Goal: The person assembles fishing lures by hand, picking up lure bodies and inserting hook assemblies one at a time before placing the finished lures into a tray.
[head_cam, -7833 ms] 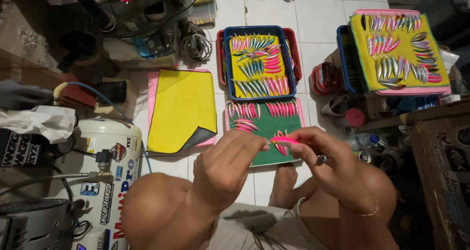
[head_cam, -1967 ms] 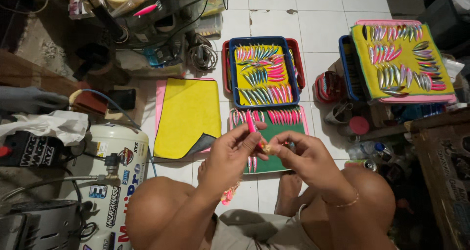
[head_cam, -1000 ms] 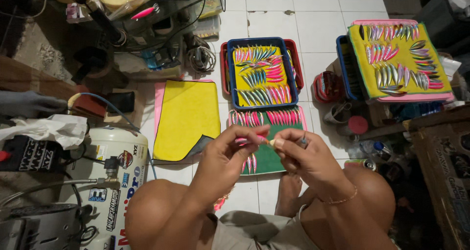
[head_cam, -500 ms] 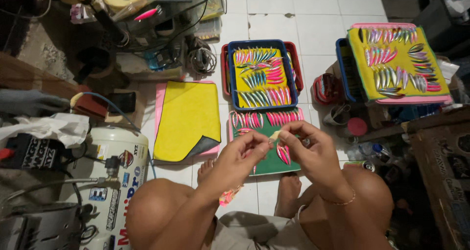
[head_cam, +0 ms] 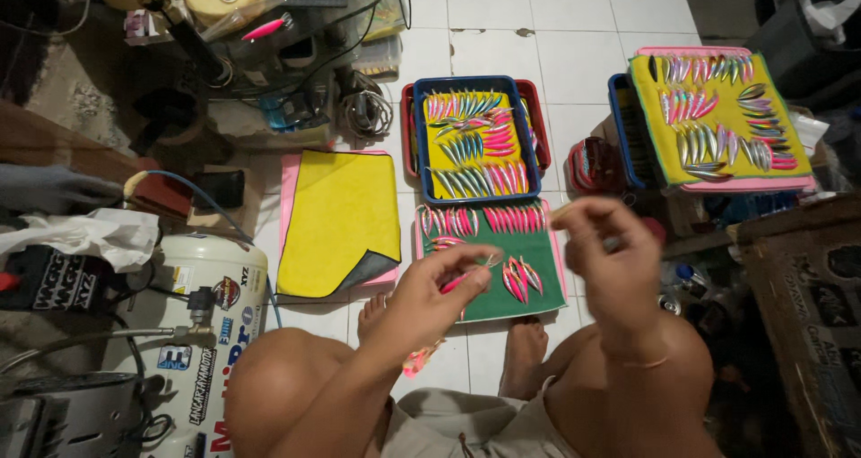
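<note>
My left hand (head_cam: 438, 289) pinches a pink fishing lure (head_cam: 453, 283) just above the green mat (head_cam: 538, 283) on the floor between my knees. My right hand (head_cam: 603, 247) is raised to the right of it, blurred, fingers curled around a small thin pale item near its thumb; what it is cannot be made out. Rows of pink and silver lures (head_cam: 516, 218) lie along the mat's far edge, and a few more (head_cam: 520, 277) near its middle.
A blue tray (head_cam: 420, 144) with a yellow cloth full of lures sits behind the mat. Another lure-covered yellow tray (head_cam: 647, 117) stands at the right. A bare yellow cloth (head_cam: 341, 220) lies left, beside a white air compressor tank (head_cam: 202, 319). Cables and clutter fill the back left.
My hands, which were together working one lure over the mat, have separated. The right hand has lifted up and to the right; the left keeps the pink lure low.
</note>
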